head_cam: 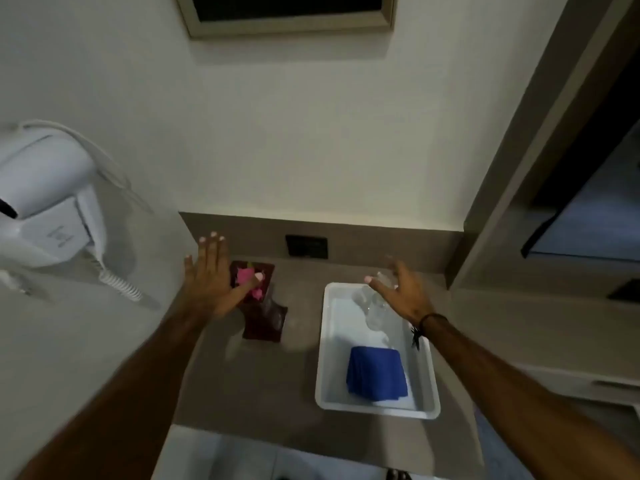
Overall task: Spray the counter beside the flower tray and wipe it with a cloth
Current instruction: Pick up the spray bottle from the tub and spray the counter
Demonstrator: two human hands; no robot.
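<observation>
A dark red flower tray [265, 323] with pink flowers [246, 274] lies on the grey-brown counter [256, 382]. My left hand [211, 278] hovers flat and open over the tray's far left corner, fingers spread. To the right stands a white plastic bin [323, 341] holding a folded blue cloth [376, 373] at its near end and a clear spray bottle [375, 308] lying at its far end. My right hand [403, 294] is open above the bottle, fingers spread; the blur hides whether it touches the bottle.
A white wall-mounted hair dryer [45, 206] with a coiled cord [121, 284] hangs at the left. A dark socket plate [306, 246] sits in the backsplash. A framed picture [287, 12] hangs above. A cabinet side [512, 168] closes the right.
</observation>
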